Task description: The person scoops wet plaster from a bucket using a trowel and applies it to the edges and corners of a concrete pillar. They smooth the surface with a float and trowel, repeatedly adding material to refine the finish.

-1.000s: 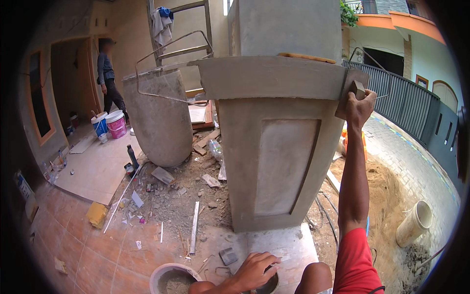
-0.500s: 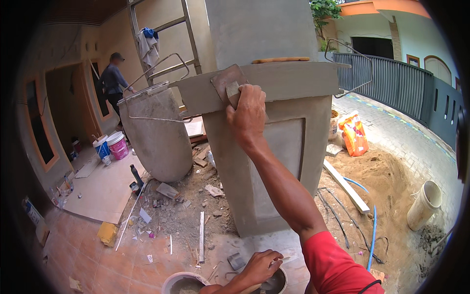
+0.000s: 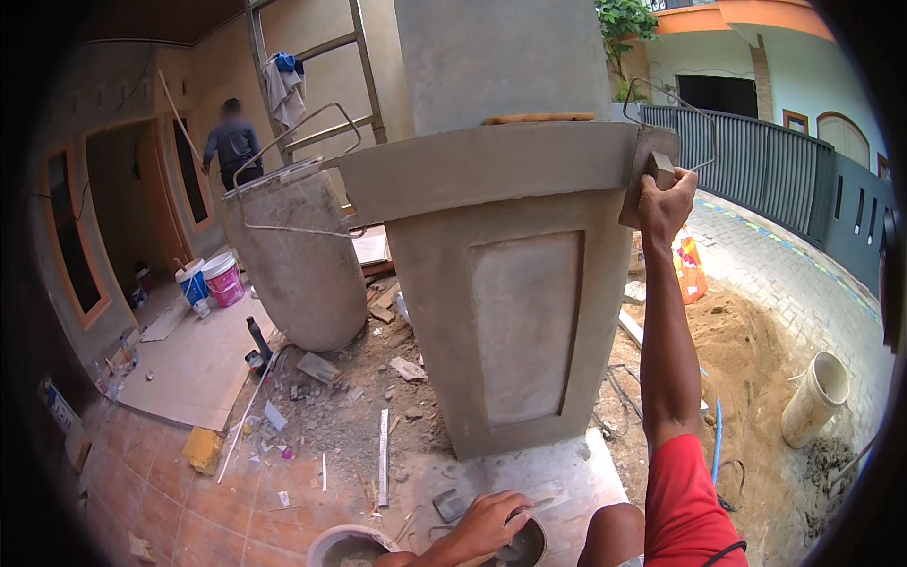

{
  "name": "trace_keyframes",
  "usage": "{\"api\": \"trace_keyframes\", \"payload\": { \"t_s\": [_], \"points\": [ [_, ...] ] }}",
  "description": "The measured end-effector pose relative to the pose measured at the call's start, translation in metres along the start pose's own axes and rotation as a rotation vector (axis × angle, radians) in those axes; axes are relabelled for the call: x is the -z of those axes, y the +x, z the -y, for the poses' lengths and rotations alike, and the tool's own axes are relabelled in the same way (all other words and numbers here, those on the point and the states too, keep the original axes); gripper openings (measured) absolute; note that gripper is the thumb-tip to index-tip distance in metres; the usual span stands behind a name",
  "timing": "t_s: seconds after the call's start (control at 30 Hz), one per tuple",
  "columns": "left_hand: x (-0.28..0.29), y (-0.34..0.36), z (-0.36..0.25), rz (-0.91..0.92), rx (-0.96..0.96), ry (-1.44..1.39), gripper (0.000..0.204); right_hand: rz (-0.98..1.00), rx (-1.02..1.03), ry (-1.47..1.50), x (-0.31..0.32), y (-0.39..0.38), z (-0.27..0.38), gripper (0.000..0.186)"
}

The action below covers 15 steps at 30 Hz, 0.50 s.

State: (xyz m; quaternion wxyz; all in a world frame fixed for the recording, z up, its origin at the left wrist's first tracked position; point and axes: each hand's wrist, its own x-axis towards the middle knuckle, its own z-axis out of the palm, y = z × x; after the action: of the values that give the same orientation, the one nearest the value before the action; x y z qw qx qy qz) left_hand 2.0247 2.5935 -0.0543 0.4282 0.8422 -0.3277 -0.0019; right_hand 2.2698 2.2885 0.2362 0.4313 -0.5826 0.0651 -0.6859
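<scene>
My right hand [image 3: 669, 203] grips the block handle of a flat trowel [image 3: 635, 203], held against the right end of the grey cement band [image 3: 482, 165]. Below the band stands the tapered pillar [image 3: 430, 312] with its recessed panel. At the bottom, my left hand [image 3: 493, 520] is closed over a dark bucket [image 3: 540, 543]; a thin pale piece shows by its fingers, and what it grips is not clear. Beside it sits a pale basin [image 3: 321, 546] of grey mix. Bent metal rods stick out near both ends of the band.
A person [image 3: 231, 142] stands by the doorway at back left, near a ladder [image 3: 364, 85], a curved slab [image 3: 293, 265] and paint buckets [image 3: 221, 279]. Rubble, a yellow block [image 3: 203, 452] and offcuts lie around. Sand [image 3: 746, 340] and a white bucket [image 3: 814, 402] are at right.
Compared with half a second ago, my right hand and trowel have moved from the band's left-middle to its right end. The person behind has moved and now has their back to me.
</scene>
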Motion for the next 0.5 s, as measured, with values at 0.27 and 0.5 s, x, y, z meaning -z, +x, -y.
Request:
{"api": "trace_keyframes", "payload": {
  "t_s": [0.27, 0.5],
  "points": [
    [-0.008, 0.014, 0.002, 0.054, 0.112, 0.009, 0.023, 0.378, 0.369, 0.237, -0.048, -0.151, 0.141, 0.049],
    [-0.010, 0.015, 0.011, 0.081, 0.136, 0.005, 0.024, 0.401, 0.353, 0.138, -0.079, -0.158, 0.149, 0.048]
  ]
}}
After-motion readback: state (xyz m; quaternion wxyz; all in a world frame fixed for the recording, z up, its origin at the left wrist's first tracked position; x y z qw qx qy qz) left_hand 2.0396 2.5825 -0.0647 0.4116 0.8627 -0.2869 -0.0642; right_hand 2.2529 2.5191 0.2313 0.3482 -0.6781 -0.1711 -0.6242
